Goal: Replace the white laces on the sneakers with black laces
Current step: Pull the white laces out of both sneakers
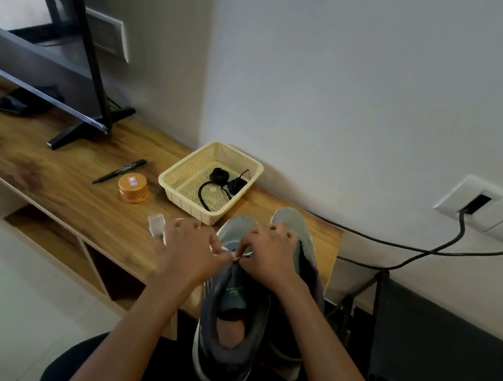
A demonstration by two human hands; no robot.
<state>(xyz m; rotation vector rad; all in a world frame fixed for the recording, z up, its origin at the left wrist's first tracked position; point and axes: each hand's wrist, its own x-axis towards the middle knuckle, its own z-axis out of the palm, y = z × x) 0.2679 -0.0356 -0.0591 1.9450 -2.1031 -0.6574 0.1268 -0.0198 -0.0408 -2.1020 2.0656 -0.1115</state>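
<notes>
**Both hands on the white lace, at the top of the near sneaker**

The near sneaker (pixel 228 330) lies lengthwise on the edge of the table (pixel 59 183), heel towards the person and toe pointing away. Its heel overhangs the table edge. The second sneaker (pixel 290 219) lies just beside it on the right, on the same line.

The white lace (pixel 233 256) shows only as a short strip running across the near sneaker, just beyond the tongue. The left hand (pixel 189 246) comes at it from the sneaker's left and the right hand (pixel 272 254) from its right. The fingertips of both are drawn together on the strip in what looks like a pinch from each side. The left hand is blurred, so how firmly it holds cannot be told.

Judging from this, the lace is being unthreaded and must be drawn out along the sneaker's length, from the tongue towards the toe.

The black laces (pixel 224 182) lie coiled in the basket (pixel 179 171), beyond the toe of the near sneaker and a little to its left. They are untouched, and the left hand is probably the nearer one to fetch them.

Left of the sneaker's toe are an orange tin (pixel 133 188) and a pen (pixel 119 171).
</notes>
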